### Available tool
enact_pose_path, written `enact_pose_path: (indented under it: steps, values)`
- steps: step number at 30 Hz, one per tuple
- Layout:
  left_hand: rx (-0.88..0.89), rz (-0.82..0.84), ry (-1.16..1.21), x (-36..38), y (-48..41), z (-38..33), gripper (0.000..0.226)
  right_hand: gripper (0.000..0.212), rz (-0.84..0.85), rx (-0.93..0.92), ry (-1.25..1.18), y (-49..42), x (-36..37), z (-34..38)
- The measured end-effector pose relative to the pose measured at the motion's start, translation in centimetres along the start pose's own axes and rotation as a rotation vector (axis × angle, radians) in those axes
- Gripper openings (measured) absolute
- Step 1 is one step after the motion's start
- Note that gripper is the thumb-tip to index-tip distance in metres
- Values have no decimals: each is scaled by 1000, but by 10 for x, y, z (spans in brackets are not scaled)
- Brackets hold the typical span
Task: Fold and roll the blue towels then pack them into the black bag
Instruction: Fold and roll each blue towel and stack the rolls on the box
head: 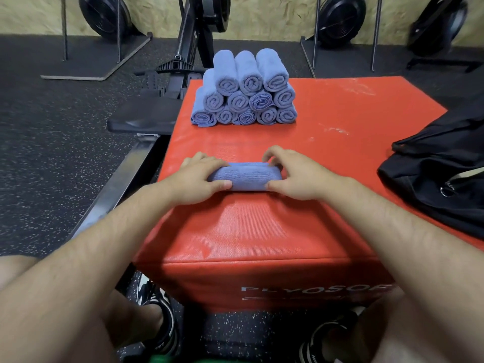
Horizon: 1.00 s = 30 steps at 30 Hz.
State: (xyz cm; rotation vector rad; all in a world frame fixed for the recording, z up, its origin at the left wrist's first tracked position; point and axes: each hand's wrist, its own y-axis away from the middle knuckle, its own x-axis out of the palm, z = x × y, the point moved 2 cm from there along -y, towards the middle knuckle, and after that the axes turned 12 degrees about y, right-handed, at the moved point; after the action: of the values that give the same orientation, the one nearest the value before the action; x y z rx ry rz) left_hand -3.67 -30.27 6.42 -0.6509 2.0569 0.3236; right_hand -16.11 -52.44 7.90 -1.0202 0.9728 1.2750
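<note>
— So, what takes up most of the view?
— A big red padded vinyl box (262, 231) with pale lettering on its front face, standing on speckled black rubber flooring (52, 153).
— And the bag?
— The black soft fabric bag (440, 179) lies slumped on the box's right side, partly over its edge, with a metal ring showing near a strap.
— Where are the towels?
— At the far edge of the box top sits a pyramid stack of rolled blue terry towels (246, 93), spiral ends facing the camera, five in the bottom row, then four, then three.
— And the one being handled?
— A single blue towel roll (246, 176) lies crosswise near the box's middle, smooth and snug. The left hand (196, 179) closes over its left end, the right hand (296, 176) over its right end, thumbs on the near side and fingers curled over the far side.
</note>
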Motion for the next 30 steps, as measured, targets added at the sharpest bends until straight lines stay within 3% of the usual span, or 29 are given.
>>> enact_pose_path:
  steps: [2, 5, 8, 11, 16, 21, 26, 30]
  values:
    - [-44, 46, 58, -2, 1, -3, 55, 43, 92, 31, -111, 0, -2, 3]
    - [-11, -12, 26, -4, 3, -3, 62, 29, 126, 71, -136, -5, 2, 3]
    - [127, -154, -26, -2, 1, -9, 45, 21, 26, 46, -3, -14, 7, -1]
    - [250, -213, -79, 2, -4, -18, 30, 31, -130, -13, 27, -19, 5, 3]
    - [187, -156, -140, 4, -16, -9, 47, 30, -203, -116, 101, -24, 7, 10]
    - [117, -37, -21, 13, -32, 10, 71, 65, -61, -65, 90, -26, 19, -3]
    - [123, 7, -4, 0, -41, 8, 72, 63, -80, 8, -6, -34, 23, -1]
    - [176, -4, -20, -43, -67, 6, 79, 61, -202, 17, -81, -60, -8, -4]
